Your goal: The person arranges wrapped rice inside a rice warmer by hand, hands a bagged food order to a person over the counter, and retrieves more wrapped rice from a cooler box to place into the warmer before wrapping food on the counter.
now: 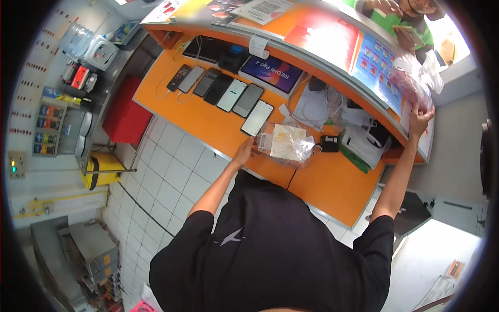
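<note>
Two hands are working apart: right hand is grasping a knotted plastic bag, reddish contents, over the raised ledge. Left hand is meeting the edge of a clear bag with papers on the orange desk, can't tell if gripping. Phones are lying beyond it; a person in green is facing the right hand's bag.

My wide view bends at its dark, rounded edges; bright light glares from the upper right, whitening the glossy red poster, while patches along the counter's top blur.
</note>
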Motion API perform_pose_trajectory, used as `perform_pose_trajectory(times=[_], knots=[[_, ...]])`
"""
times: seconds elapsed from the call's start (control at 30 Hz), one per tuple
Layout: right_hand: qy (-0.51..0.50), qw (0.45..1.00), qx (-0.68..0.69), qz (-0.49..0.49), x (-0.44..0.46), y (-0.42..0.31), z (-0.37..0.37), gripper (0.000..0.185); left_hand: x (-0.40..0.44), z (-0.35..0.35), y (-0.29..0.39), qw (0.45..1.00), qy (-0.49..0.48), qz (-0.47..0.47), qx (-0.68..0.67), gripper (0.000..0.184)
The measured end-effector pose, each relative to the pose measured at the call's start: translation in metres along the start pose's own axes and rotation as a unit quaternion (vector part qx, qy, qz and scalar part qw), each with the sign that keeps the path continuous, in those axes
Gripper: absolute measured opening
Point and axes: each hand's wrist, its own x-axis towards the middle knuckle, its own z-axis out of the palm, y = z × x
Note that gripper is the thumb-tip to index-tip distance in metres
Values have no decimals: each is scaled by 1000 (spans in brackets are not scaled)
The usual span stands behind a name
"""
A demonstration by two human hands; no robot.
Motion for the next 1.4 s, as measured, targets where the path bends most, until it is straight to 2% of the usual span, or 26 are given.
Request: perform_pose_trajectory(times=[0.13, 0.23, 0.3, 0.33, 0.4, 0.43, 0.47, 0.5, 0.57, 0.6, 0.67, 0.7, 0.73, 0.8, 0.87, 0.9, 1.0, 1.03, 1.07, 1.1, 1.17, 1.2, 1.23, 1.3, 1.33, 1.4], knots=[[82, 995, 61, 11, -24, -33, -13, 56, 33, -45, -2, 975, 70, 109, 183, 33], [165, 983, -61, -47, -60, -43, -39, 44, 60, -79, 11, 928, 151, 182, 288, 30], [199, 977, -69, -17, -123, -68, -53, 38, 83, -114, -6, 898, 83, 124, 413, 35], [229, 972, -49, 18, -161, -67, -52, 31, 84, -118, 4, 878, -10, 89, 470, 39], [217, 967, -109, 75, -254, -61, -57, 29, 67, -113, 22, 911, -154, 63, 377, 39], [215, 957, -160, 110, -320, -19, -54, 28, 69, -112, 5, 931, -178, 73, 310, 31], [186, 959, -107, 186, -382, -14, -51, 27, 63, -108, 10, 929, -205, 121, 282, 24], [150, 955, -201, 156, -429, -57, -52, 21, 63, -103, 11, 924, -201, 138, 295, 23], [22, 940, -290, 176, -558, -65, -80, 17, 59, -98, 7, 912, -191, 165, 325, 22], [20, 920, -314, 235, -606, -91, -92, 21, 55, -90, 14, 895, -184, 176, 366, 22], [-17, 834, -361, 417, -723, -120, -125, 25, 59, -85, 34, 769, -369, 81, 515, 24], [19, 781, -369, 503, -790, -123, -141, 23, 59, -78, 47, 683, -446, 35, 578, 26], [71, 720, -332, 605, -835, -147, -152, 20, 48, -64, 74, 654, -538, -14, 531, 31], [157, 504, 41, 848, -903, -179, -193, 23, 14, -21, 132, 567, -695, -107, 429, 42], [229, 473, 12, 850, -927, -217, -209, 29, -18, 32, 131, 461, -787, -39, 409, 54], [260, 457, -2, 850, -928, -222, -212, 33, -50, 63, 140, 447, -794, -57, 408, 51], [271, 536, 60, 798, -946, -202, -244, 47, -129, 125, 38, 477, -810, -72, 334, 36], [293, 579, 72, 757, -948, -187, -257, 42, -160, 142, -13, 513, -806, -119, 271, 26], [288, 681, 56, 671, -925, -195, -271, 31, -191, 156, -59, 566, -760, -187, 257, 26], [405, 704, 136, 568, -899, -199, -279, 16, -231, 167, -109, 602, -713, -255, 252, 27], [330, 831, 23, 447, -829, -235, -328, 43, -308, 191, -192, 626, -630, -403, 220, 33], [285, 866, -21, 410, -822, -253, -348, 49, -342, 193, -227, 630, -574, -467, 236, 37], [312, 813, 212, 444, -798, -287, -371, 48, -371, 185, -256, 544, -640, -503, 204, 45], [271, 908, -73, 312, -798, -288, -389, 45, -409, 182, -280, 427, -699, -562, 116, 61], [273, 888, -167, 331, -815, -301, -410, 45, -439, 184, -286, 367, -719, -581, 102, 68], [204, 864, -314, 337, -817, -309, -461, 46, -528, 204, -246, 313, -754, -564, 122, 81]])
